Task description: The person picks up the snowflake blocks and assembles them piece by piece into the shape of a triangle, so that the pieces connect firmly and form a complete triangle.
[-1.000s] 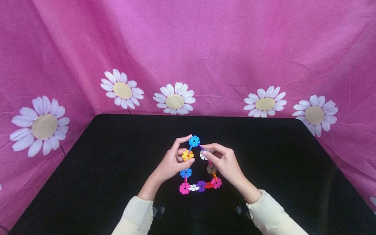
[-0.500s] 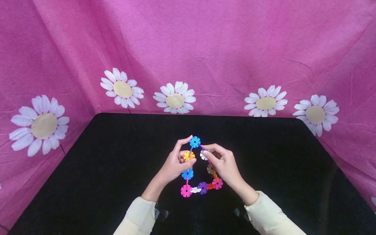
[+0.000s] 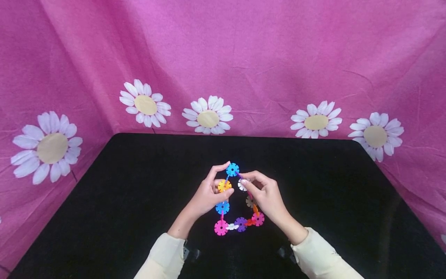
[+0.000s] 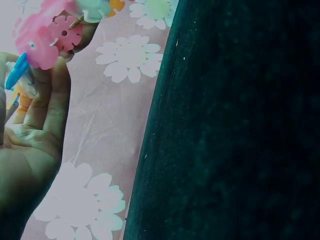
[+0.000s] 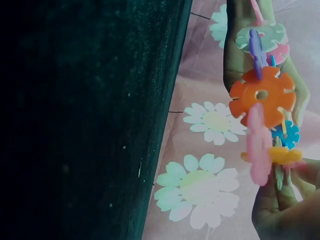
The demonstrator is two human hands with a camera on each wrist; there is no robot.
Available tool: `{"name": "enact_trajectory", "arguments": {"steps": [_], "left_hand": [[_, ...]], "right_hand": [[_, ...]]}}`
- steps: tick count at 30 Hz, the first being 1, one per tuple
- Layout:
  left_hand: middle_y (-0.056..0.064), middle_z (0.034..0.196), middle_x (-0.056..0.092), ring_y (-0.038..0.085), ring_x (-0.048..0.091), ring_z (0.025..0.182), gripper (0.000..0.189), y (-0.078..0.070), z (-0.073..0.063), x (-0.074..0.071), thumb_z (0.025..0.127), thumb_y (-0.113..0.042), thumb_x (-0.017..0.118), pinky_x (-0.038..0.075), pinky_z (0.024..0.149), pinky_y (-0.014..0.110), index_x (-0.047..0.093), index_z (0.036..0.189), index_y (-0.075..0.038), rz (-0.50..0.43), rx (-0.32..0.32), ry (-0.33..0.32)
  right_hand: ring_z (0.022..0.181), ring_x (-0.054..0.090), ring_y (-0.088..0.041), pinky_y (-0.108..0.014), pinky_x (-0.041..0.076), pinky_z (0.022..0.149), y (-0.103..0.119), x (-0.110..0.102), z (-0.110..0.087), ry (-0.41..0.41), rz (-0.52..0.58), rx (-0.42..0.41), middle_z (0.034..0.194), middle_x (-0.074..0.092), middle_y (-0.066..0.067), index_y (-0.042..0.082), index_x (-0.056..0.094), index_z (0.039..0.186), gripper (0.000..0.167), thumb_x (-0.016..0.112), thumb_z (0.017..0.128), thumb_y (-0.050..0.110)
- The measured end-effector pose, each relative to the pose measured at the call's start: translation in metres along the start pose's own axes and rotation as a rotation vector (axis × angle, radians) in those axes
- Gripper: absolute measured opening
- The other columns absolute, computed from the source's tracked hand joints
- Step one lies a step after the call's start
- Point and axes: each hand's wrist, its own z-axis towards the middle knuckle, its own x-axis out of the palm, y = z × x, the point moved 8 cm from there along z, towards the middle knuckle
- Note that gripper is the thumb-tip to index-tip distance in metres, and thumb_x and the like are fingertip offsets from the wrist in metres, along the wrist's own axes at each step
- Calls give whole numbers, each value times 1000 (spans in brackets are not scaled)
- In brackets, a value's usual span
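Observation:
A loop of interlocking notched plastic discs is held up above the black table between both hands. In the head view its top is a blue disc (image 3: 232, 169), and the left forefinger's tip is at that disc's edge. My left hand (image 3: 203, 197) grips the left side, thumb in front near the yellow disc (image 3: 223, 185). My right hand (image 3: 271, 193) pinches the right side at the white disc (image 3: 241, 186), partly hidden by the thumb. Below hang a lower blue disc (image 3: 222, 208), pink disc (image 3: 221, 228), purple disc (image 3: 240, 223) and right-hand pink disc (image 3: 258, 219). In the right wrist view, an orange disc (image 5: 277, 107) faces the camera.
The black table (image 3: 139, 174) extends around both hands. Behind it and at the sides hangs a pink cloth (image 3: 244, 58) printed with white daisies. Cream sleeves (image 3: 162, 252) cover the forearms, with small dark devices at the wrists.
The left hand has shifted slightly to the right, and the loop's lower left corner has dropped a little. Both hands keep their hold on the disc loop.

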Motion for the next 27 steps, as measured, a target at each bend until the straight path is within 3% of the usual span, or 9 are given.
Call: {"name": "enact_trajectory", "arguments": {"steps": [9,17,23,27], "left_hand": [[24,86,64,10,63,63,71,-4,3,-2,90,-11,67,51,59,18,31,149,-26,-3,40,-6],[30,88,62,8,63,63,68,-5,3,-5,91,-10,66,49,57,17,33,149,-23,-29,53,-10],[31,88,63,8,63,62,68,-6,2,-8,91,-7,64,46,55,16,34,150,-23,-33,50,-13],[31,87,63,8,61,60,67,-6,2,-9,92,-8,64,44,54,15,34,151,-22,-17,62,-14]], "right_hand": [[66,62,-14,-22,52,56,-2,-4,2,1,-3,35,88,72,-12,11,70,112,24,70,90,20],[95,72,-18,-19,55,82,-12,-11,-3,13,9,130,106,74,-11,9,65,117,30,69,91,24],[88,71,-10,-21,56,81,-21,-18,-13,39,-8,194,103,74,-11,9,67,114,29,68,92,29],[81,71,-13,-25,58,75,-25,-18,-22,94,-15,220,99,74,-12,9,67,111,26,68,92,26]]}}
